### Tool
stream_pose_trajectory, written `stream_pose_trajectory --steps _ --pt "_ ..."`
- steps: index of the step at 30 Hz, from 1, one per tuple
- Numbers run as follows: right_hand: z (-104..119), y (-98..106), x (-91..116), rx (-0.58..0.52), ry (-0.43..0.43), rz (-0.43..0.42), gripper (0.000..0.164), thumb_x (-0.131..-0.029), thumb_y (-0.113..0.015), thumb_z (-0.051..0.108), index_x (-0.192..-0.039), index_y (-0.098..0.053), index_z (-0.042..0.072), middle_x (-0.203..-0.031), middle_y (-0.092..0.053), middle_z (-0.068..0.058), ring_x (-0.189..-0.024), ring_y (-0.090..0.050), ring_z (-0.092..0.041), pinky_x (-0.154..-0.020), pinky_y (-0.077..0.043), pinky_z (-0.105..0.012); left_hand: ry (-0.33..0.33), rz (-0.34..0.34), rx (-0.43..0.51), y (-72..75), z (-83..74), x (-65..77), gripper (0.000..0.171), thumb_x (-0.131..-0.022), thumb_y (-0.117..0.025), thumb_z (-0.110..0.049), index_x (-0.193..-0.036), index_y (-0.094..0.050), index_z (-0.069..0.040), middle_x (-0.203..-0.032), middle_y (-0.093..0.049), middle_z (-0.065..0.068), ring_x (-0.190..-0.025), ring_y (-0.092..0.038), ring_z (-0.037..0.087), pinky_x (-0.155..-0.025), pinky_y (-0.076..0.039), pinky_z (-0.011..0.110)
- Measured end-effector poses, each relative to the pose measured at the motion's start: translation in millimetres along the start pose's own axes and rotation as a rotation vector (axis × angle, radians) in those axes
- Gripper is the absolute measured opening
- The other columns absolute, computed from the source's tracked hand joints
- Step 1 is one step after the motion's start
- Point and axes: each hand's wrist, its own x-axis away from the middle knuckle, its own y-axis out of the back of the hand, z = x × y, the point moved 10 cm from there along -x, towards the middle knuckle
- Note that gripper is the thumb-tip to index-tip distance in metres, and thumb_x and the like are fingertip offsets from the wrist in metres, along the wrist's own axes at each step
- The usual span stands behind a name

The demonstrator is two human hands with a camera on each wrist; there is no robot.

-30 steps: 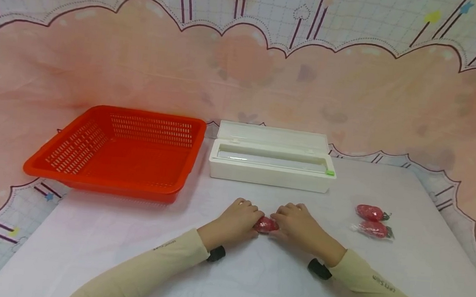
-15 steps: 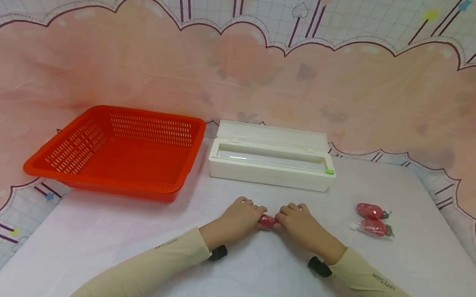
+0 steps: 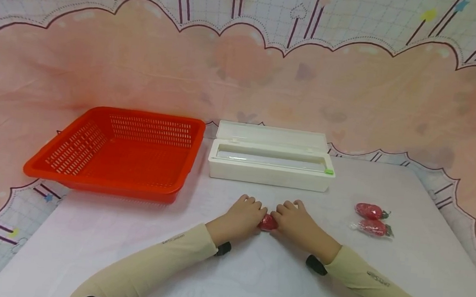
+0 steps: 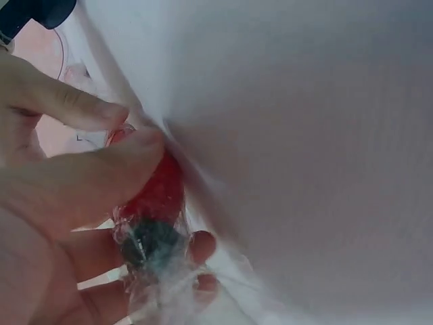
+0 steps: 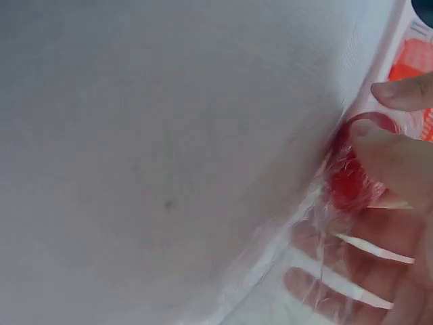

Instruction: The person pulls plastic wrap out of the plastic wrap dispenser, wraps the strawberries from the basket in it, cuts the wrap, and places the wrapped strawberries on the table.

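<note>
Both hands, the left hand (image 3: pixel 241 216) and right hand (image 3: pixel 297 222), pinch one red strawberry (image 3: pixel 267 223) between them on the white table (image 3: pixel 226 279), a little closer together than a second ago. Only the wrist views show clear film (image 4: pixel 159 284) crinkled round the strawberry and its dark stalk end. From the head view the fingers hide most of it. Two wrapped strawberries (image 3: pixel 371 219) lie well apart to the right; the red basket (image 3: pixel 114 149) and white box (image 3: pixel 270 163) stand behind.

Red toy strawberry (image 3: pixel 267 223) half-wrapped in clear film, green stem end showing, lying sideways on white table, pinched between both hands
</note>
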Motion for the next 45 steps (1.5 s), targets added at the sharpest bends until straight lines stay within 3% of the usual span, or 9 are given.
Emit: stream_pose_trajectory --steps 7,14,19,24,28,32,35,39,45 --pt "-10 -6 5 0.034 -0.051 0.034 0.021 -0.079 -0.073 0.026 -0.088 -0.065 0.008 -0.085 -0.061 -0.005 -0.082 -0.055 -0.022 -0.076 -0.044 -0.044 0.07 0.052 0.039 -8.7 8.4 -0.3 0.043 -0.082 -0.066 -0.046 -0.111 -0.065 -0.014 -0.1 -0.07 0.002 -0.094 -0.061 0.017 -0.089 -0.042 0.034" --pt "-18 5 12 -0.077 -0.135 0.079 0.017 -0.08 -0.072 0.017 -0.093 -0.063 0.009 -0.085 -0.071 -0.006 -0.08 -0.062 -0.023 -0.077 -0.047 -0.044 0.114 0.051 0.062 -6.7 11.4 2.5 0.039 -0.081 -0.066 -0.047 -0.104 -0.066 -0.015 -0.095 -0.071 0.002 -0.089 -0.062 0.018 -0.09 -0.042 0.037" --pt "-10 24 10 -0.192 -0.141 -0.017 0.025 -0.076 -0.076 0.015 -0.097 -0.064 0.009 -0.082 -0.069 -0.002 -0.077 -0.063 -0.019 -0.075 -0.048 -0.039 0.141 0.035 0.083 -6.4 13.1 1.1 0.041 -0.08 -0.067 -0.048 -0.104 -0.066 -0.015 -0.093 -0.071 0.002 -0.087 -0.063 0.019 -0.09 -0.041 0.039" --pt "4 34 6 -0.306 -0.061 -0.058 0.026 -0.078 -0.073 0.015 -0.101 -0.065 0.006 -0.081 -0.068 0.0 -0.077 -0.062 -0.016 -0.075 -0.048 -0.036 0.113 -0.003 0.092 -6.0 11.1 0.0 0.045 -0.08 -0.063 -0.057 -0.099 -0.066 -0.016 -0.09 -0.07 0.001 -0.086 -0.062 0.018 -0.088 -0.043 0.039" --pt "10 34 5 -0.331 0.009 -0.092 0.026 -0.081 -0.07 0.011 -0.105 -0.062 0.006 -0.085 -0.07 0.002 -0.08 -0.065 -0.015 -0.075 -0.049 -0.036 0.094 -0.021 0.115 -4.3 9.6 0.9 0.043 -0.087 -0.052 -0.057 -0.09 -0.065 -0.017 -0.086 -0.068 0.001 -0.084 -0.062 0.019 -0.088 -0.043 0.041" --pt "3 32 5 -0.296 -0.033 -0.143 0.026 -0.078 -0.071 0.007 -0.101 -0.059 0.008 -0.086 -0.069 0.0 -0.08 -0.064 -0.017 -0.074 -0.05 -0.037 0.099 -0.024 0.141 -1.6 10.5 2.9 0.033 -0.094 -0.048 -0.043 -0.088 -0.065 -0.016 -0.086 -0.068 0.002 -0.082 -0.061 0.019 -0.086 -0.043 0.04" --pt "-7 22 3 -0.26 -0.115 -0.087 0.027 -0.078 -0.073 0.016 -0.102 -0.063 0.006 -0.093 -0.068 -0.004 -0.087 -0.062 -0.021 -0.075 -0.049 -0.04 0.09 -0.014 0.149 -1.3 10.1 4.3 0.031 -0.095 -0.048 -0.04 -0.099 -0.067 -0.015 -0.092 -0.069 0.002 -0.086 -0.062 0.018 -0.087 -0.043 0.039" --pt "-15 5 0 -0.321 -0.165 0.033 0.021 -0.08 -0.072 0.022 -0.094 -0.069 0.006 -0.093 -0.069 -0.005 -0.087 -0.061 -0.022 -0.073 -0.048 -0.04 0.067 -0.016 0.138 -2.8 12.5 7.0 0.04 -0.091 -0.051 -0.049 -0.11 -0.065 -0.016 -0.1 -0.069 0.001 -0.094 -0.063 0.019 -0.089 -0.043 0.038" --pt "-29 -7 0 -0.452 -0.28 0.104 0.017 -0.076 -0.075 0.016 -0.088 -0.064 0.01 -0.079 -0.064 -0.001 -0.071 -0.054 -0.015 -0.063 -0.044 -0.029 0.095 0.035 0.156 -5.5 33.4 17.2 0.04 -0.08 -0.063 -0.056 -0.087 -0.068 -0.017 -0.08 -0.068 -0.003 -0.079 -0.062 0.017 -0.086 -0.044 0.039"
